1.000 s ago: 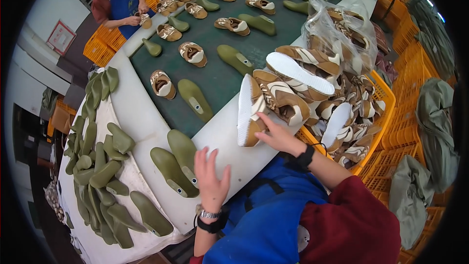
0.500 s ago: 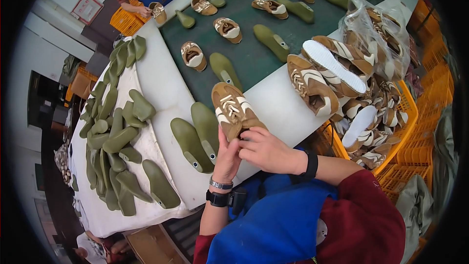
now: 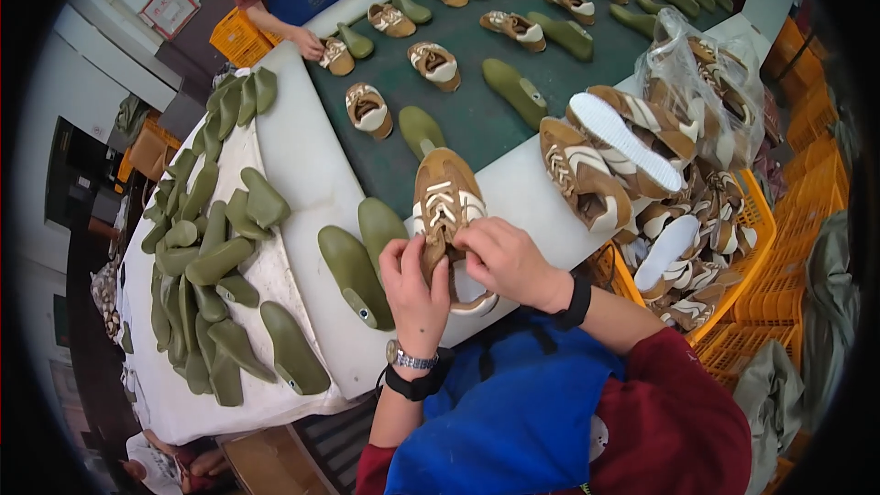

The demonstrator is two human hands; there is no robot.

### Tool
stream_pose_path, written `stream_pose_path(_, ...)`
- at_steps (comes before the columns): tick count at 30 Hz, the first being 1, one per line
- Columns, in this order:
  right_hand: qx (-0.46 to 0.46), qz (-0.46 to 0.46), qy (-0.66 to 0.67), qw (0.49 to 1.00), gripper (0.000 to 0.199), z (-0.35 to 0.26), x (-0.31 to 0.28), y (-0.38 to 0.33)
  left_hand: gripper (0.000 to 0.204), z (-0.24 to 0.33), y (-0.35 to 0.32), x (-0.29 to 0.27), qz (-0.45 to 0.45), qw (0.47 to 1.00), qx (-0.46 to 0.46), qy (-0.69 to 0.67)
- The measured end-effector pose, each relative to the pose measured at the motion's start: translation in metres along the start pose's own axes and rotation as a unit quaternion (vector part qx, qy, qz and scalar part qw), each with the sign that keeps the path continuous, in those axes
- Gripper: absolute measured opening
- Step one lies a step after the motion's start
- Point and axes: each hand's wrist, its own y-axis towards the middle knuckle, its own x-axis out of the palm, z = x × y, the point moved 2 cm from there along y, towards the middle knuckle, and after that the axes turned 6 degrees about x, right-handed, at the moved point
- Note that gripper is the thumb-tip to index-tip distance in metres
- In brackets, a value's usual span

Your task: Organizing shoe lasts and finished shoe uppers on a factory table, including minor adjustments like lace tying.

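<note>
A brown suede sneaker (image 3: 446, 185) with white stripes and laces points its toe away from me, over the near edge of the white tabletop. My left hand (image 3: 414, 293) pinches the left side of its opening near the tongue, fingers closed. On the opposite side, my right hand (image 3: 513, 261) grips the opening's edge by the laces. Between the hands the shoe's mouth is spread, and a pale inner sole shows toward the heel. Two olive-green shoe lasts (image 3: 344, 266) lie just left of the sneaker; another last (image 3: 420, 131) sits beyond its toe.
A green conveyor belt (image 3: 367, 160) carries rows of sneakers and lasts. Many lasts (image 3: 220, 261) are heaped on a white cloth at left. Sneakers (image 3: 587, 174) pile at right above a yellow crate (image 3: 765, 220). Across the belt, a co-worker's hand (image 3: 310, 44) touches a sneaker.
My hands have moved apart to either side of the sneaker's opening, which now shows wider. The sneaker has shifted slightly right. The co-worker's sneaker has come down onto the belt's edge.
</note>
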Motion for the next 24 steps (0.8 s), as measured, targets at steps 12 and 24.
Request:
stream_pose_path(12,0.023,-0.023,0.071,0.997,0.030,-0.021,0.007,-0.006,0.017,0.027,-0.004,-0.025,0.046,0.985,0.123,0.109)
stream_pose_path(24,-0.026,-0.007,0.115,0.993,0.016,-0.029,-0.008,0.000,0.029,0.025,0.003,-0.021,-0.044,0.972,0.191,0.128)
